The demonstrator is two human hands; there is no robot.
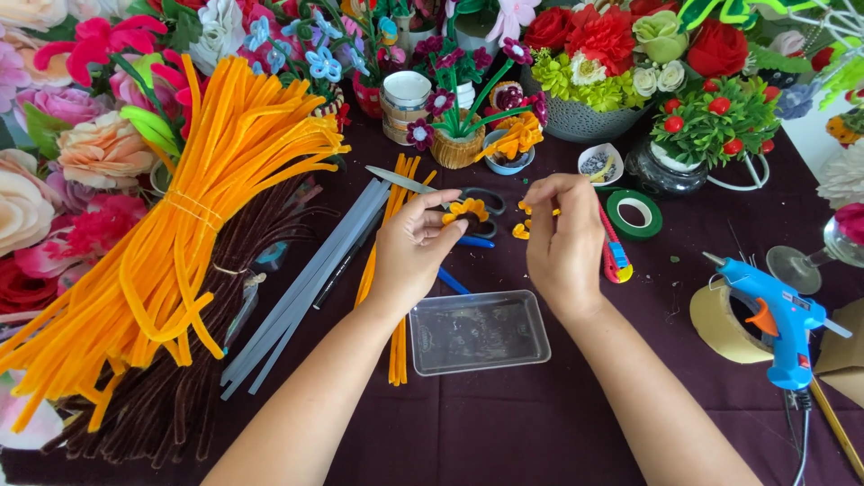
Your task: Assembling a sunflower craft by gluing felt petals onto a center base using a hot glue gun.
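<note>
The left hand (409, 247) held a small orange pipe-cleaner flower (465, 211) above the dark worktop (540, 423), its grip clamped on the flower's left edge between thumb and fingers. The right hand (565, 238) pinched a short orange petal piece (526, 208) just right of the flower, fingertips closed together. Black-handled scissors (450, 193) lay behind, and a clear plastic tray (477, 331) sat below both wrists.

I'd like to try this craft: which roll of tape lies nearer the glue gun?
The big tan roll, right beside the blue glue gun. The small green roll lies further up the table.
</note>
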